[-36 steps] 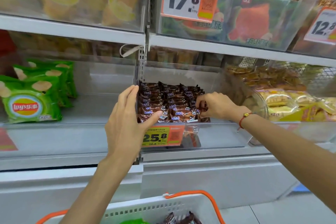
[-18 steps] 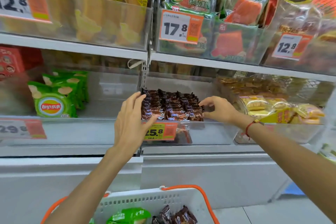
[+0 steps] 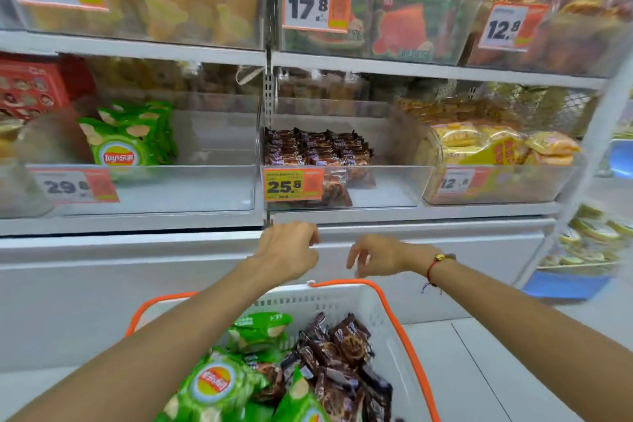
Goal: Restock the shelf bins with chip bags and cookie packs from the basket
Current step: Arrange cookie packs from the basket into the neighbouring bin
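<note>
A white shelf unit (image 3: 411, 70) fills the view, lined with clear plastic bins. The middle-row centre bin (image 3: 394, 187) holds rows of brown cookie packs (image 3: 317, 147) on its left side, with bare space to the right. The bin to its left (image 3: 178, 188) holds a few green Lay's chip bags (image 3: 126, 140) and much bare space.

Below, a white basket with orange handles (image 3: 387, 312) holds more green chip bags (image 3: 219, 380) and brown cookie packs (image 3: 342, 353), loosely heaped.

Both hands hover between shelf and basket, holding nothing. The left hand (image 3: 287, 250) has loosely curled fingers; the right hand (image 3: 373, 255) has relaxed, spread fingers.

Likely risks: grabbing from the jumbled heap could drag neighbouring packs over the basket rim, and squeezing chip bags hard could crush them.
</note>
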{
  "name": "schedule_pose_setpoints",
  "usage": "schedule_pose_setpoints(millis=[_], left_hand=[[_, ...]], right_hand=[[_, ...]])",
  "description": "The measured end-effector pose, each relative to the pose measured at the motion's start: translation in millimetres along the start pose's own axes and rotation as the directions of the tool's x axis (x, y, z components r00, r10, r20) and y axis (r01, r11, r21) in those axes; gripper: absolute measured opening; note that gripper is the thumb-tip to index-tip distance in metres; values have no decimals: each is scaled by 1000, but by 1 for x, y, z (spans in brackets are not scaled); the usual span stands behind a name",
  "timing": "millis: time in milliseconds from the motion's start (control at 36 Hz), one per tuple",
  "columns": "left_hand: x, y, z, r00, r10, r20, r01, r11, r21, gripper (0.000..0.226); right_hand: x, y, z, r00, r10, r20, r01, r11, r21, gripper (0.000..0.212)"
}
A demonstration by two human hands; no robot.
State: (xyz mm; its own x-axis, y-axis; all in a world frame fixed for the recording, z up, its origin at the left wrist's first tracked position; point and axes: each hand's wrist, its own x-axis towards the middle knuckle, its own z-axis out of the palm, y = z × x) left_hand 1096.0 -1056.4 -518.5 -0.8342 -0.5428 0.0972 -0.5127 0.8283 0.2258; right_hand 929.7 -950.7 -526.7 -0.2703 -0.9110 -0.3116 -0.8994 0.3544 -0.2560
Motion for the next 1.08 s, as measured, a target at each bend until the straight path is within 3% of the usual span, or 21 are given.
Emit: schedule_pose_setpoints(millis=[111, 306, 500, 611, 750, 917, 1083], left_hand=[[4, 6, 25, 981, 25, 195, -46, 993, 105, 29], [12, 1, 83, 932, -48, 360, 1, 992, 130, 31], [7, -15, 155, 766, -26, 643, 42, 999, -9, 29], [6, -9, 190, 738, -38, 673, 119, 990, -75, 24], [10, -12, 224, 792, -179, 583, 284, 954, -93, 27], [20, -35, 247, 703, -272, 657, 510, 836, -200, 46], [25, -34, 248, 682, -276, 677, 516, 838, -177, 62]], right_hand=[[13, -7, 27, 993, 28, 112, -11, 988, -151, 26], [38, -13, 83, 960, 23, 281, 66, 951, -301, 29], [52, 16, 141, 909, -2, 416, 167, 918, -360, 11], [62, 30, 166, 914, -30, 404, 163, 941, -297, 13], [73, 37, 192, 949, -56, 309, 122, 972, -199, 32], [77, 47, 203, 952, -64, 298, 51, 997, 52, 48], [75, 57, 199, 966, -35, 255, 11, 996, 94, 45]])
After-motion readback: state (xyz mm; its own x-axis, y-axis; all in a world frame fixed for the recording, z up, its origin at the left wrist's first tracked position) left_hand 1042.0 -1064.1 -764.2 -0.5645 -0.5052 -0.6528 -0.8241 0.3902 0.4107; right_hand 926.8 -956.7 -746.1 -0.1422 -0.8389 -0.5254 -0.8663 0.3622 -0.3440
